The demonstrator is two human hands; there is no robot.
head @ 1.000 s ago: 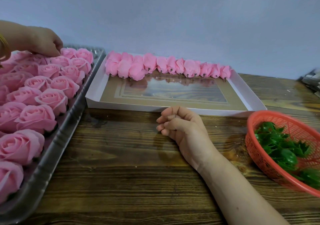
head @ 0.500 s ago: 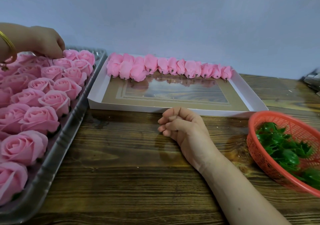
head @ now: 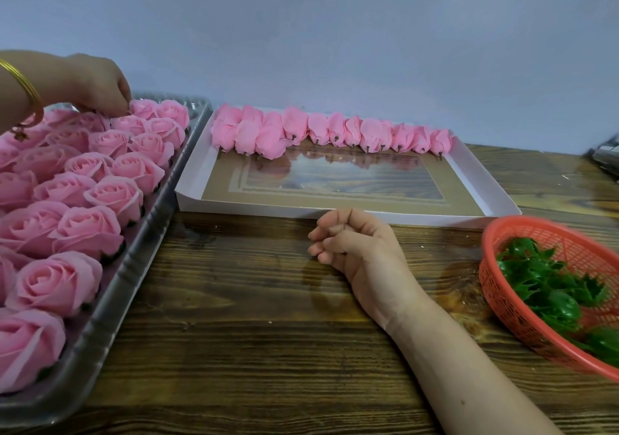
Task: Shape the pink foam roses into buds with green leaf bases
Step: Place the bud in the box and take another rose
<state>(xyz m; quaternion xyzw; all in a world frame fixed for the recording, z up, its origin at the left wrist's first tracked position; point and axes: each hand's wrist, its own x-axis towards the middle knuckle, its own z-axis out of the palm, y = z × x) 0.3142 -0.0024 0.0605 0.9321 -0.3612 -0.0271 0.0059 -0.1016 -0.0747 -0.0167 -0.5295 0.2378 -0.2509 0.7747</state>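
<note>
Several open pink foam roses [head: 87, 230] fill a silver tray [head: 134, 267] on the left. My left hand [head: 100, 86], with a gold bangle on the wrist, reaches to the tray's far end, and its fingertips pinch a rose [head: 129, 123] there. My right hand [head: 351, 243] rests on the wooden table in front of the white box, fingers loosely curled, holding nothing. A row of shaped pink buds [head: 330, 131] lies along the far side of the white shallow box [head: 469, 180]. Green leaf bases [head: 549, 284] lie in an orange mesh basket [head: 502, 300] at the right.
A pale wall stands behind the wooden table [head: 251, 334]. A dark metallic object [head: 608, 156] shows at the right edge. The silver tray runs along the left side down to the near table edge.
My left hand has shifted slightly to the right over the far roses. My right hand stays where it was on the table.
</note>
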